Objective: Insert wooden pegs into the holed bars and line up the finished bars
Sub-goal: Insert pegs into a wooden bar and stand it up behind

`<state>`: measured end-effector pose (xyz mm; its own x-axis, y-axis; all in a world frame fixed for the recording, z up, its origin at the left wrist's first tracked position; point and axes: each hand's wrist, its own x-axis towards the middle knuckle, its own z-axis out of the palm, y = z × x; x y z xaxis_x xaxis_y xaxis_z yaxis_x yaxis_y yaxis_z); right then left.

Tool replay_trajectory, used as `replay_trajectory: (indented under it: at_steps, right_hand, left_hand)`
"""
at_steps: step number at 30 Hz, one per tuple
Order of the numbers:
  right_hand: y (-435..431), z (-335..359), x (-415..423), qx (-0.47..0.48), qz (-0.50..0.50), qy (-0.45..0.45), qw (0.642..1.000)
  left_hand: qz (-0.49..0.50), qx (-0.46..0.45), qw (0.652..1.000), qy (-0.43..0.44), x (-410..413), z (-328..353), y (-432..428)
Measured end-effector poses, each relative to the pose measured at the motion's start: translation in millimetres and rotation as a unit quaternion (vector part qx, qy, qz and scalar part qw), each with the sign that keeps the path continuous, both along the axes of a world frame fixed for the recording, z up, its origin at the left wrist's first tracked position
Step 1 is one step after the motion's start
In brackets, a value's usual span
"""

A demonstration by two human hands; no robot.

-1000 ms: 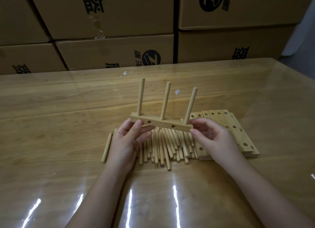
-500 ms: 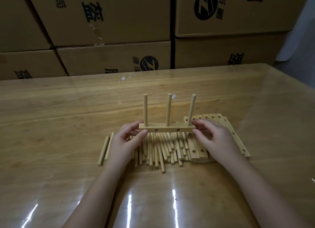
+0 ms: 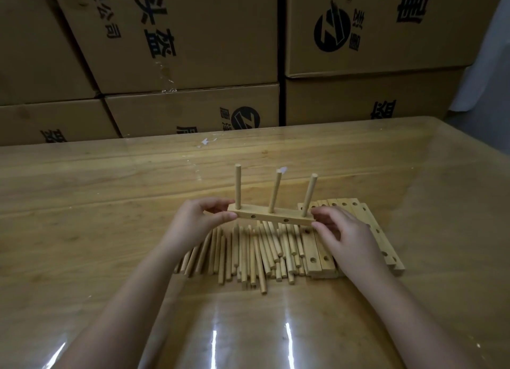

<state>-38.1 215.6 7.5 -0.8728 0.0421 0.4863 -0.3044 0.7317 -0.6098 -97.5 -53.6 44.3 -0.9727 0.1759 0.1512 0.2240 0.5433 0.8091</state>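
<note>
Boxes (image 3: 193, 42) line the table's (image 3: 110, 153) far edge; hands (image 3: 193, 226) (image 3: 345, 237) pinch the bar (image 3: 271, 216) ends.

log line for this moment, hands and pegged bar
step: pegged bar held above loose pegs | pegs in bar: three | left hand: pinches left end | right hand: pinches right end | empty bars: flat on table, right

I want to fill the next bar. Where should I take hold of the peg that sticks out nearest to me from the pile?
Pinch the peg at its near end, coming from your side of the table. That end pokes out past the other pegs, so both its sides are free; farther up, neighbours crowd it.
</note>
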Motion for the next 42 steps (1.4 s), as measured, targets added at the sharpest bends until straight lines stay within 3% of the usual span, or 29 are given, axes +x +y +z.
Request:
replay_trajectory:
  at_steps: [8,16,42]
  right_hand:
    - [-7,-4,4,0.120,-0.031,0.035,0.992]
    - [-7,-4,1,0.131,-0.037,0.037,0.990]
    - [-7,-6,-2,0.138,-0.060,0.065,0.987]
  left_hand:
    - [0.087,0.033,0.994,-0.049,-62,-15,-12]
    - [0.163,-0.002,0.983,-0.081,-133,-35,-6]
    - [0.178,-0.194,0.964,-0.027,-249,-63,20]
